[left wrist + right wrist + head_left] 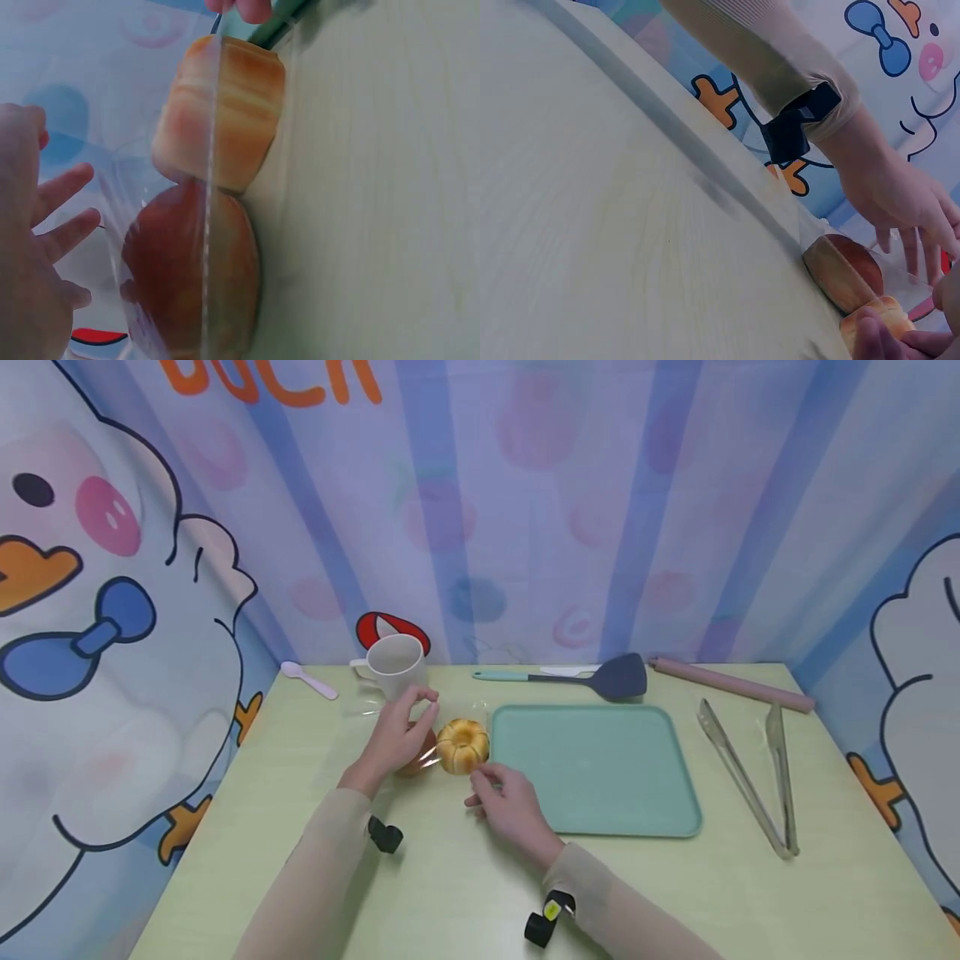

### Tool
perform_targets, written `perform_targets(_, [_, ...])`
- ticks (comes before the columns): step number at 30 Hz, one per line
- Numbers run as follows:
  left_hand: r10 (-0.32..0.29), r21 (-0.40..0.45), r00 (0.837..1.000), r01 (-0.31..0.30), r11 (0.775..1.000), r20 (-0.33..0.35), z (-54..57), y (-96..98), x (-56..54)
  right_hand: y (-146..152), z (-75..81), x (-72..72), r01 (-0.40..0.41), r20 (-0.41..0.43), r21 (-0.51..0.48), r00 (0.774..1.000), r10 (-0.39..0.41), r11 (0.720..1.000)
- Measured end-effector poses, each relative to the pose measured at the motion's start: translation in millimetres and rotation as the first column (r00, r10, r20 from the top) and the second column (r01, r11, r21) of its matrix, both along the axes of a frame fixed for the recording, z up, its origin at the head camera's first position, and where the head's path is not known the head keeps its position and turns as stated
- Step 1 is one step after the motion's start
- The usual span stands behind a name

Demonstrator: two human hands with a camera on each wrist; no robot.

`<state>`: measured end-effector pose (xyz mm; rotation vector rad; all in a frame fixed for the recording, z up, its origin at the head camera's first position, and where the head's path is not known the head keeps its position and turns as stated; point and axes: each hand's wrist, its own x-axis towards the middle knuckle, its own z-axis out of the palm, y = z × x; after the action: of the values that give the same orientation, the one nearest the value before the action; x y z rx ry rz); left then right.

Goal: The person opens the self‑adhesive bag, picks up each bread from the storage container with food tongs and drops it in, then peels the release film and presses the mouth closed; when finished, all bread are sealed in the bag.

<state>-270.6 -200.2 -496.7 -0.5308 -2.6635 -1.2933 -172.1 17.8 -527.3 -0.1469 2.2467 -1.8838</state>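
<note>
A clear plastic bag [214, 247] holds a brown bread roll [172, 262] and a golden, ring-shaped bread roll [462, 746], side by side on the table left of the tray. My left hand [395, 735] is over the brown roll, in front of the mug. In the left wrist view its fingers [67, 236] are spread beside the bag's film. Near the front of the golden roll, my right hand [513, 810] pinches the bag's edge between thumb and fingertips. Those fingertips [253, 9] show at the top of the bag's seam in the left wrist view.
A green tray [592, 768] lies right of the rolls. Behind stand a white mug [396, 664], a lilac spoon [309, 680], a spatula [618, 678], a white utensil [570, 671] and a pink rolling pin [731, 683]. Metal tongs [750, 785] lie spread at the right.
</note>
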Motion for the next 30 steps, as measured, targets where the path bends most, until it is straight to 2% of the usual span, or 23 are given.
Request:
perform_targets(4, [-0.018,-0.037,0.999,0.016,0.999,-0.051,7.5,8.1,-7.3,-1.9,-1.2,-5.5,0.088,-0.009,-0.016,0.996,-0.089,0.996])
perform_targets(10, [-0.076,-0.095,0.996,0.072,0.993,-0.041,15.3,23.0,-22.6,-4.0,-4.1,-9.8,0.142,0.007,-0.035,0.990,-0.141,0.989])
perform_targets(15, [-0.157,-0.182,0.987,0.160,0.970,0.033,15.9,34.5,-42.1,-4.8,-6.9,-11.6,0.167,0.024,-0.056,0.986,-0.166,0.984])
perform_targets(18, [-0.180,-0.232,0.979,0.197,0.953,0.094,13.6,42.5,-50.2,-5.0,-7.6,-11.7,0.173,0.024,-0.052,0.985,-0.172,0.984])
perform_targets(24, [-0.181,-0.357,0.966,0.237,0.903,0.183,7.3,52.8,-59.5,-5.9,-9.5,-9.9,0.169,0.015,-0.050,0.986,-0.168,0.984])
perform_targets(30, [-0.156,-0.391,0.948,0.260,0.883,0.278,2.2,56.1,-63.2,-6.0,-11.6,-9.1,0.154,-0.010,-0.035,0.988,-0.154,0.988])
